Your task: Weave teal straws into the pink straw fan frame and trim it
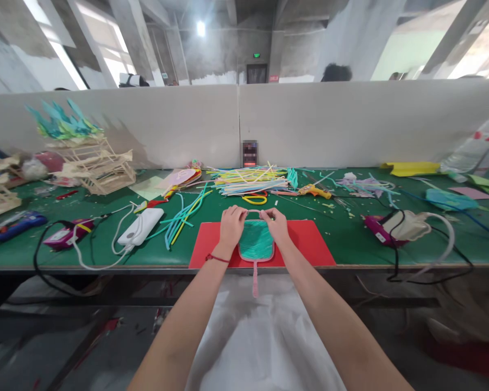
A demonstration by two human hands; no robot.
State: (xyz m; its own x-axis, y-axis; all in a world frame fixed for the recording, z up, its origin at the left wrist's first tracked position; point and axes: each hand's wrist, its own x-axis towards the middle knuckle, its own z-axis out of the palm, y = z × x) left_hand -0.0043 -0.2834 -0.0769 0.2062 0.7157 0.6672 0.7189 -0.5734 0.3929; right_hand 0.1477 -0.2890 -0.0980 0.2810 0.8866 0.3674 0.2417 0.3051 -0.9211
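A small teal hand fan (pixel 256 240) with a pink rim lies in front of me, its pink handle (pixel 255 279) reaching past the table's front edge. At the fan's top, a pale pink pipe cleaner (pixel 253 212) spans the space between my hands, slightly bowed. My left hand (pixel 232 224) pinches its left end, fingers closed. The other end is pinched in my right hand (pixel 276 221), also closed. Whether this strip is joined to the fan's rim is hidden by my fingers. Beneath the fan lies a red sheet (pixel 305 243).
Behind the sheet lies a pile of coloured pipe cleaners (pixel 248 180), with a yellow glue gun (pixel 314 190) to its right. A white power bank (pixel 140 228) with cables is at left, near purple boxes (pixel 69 234). A stick model (pixel 101 165) stands far left; a divider (pixel 167 125) runs behind.
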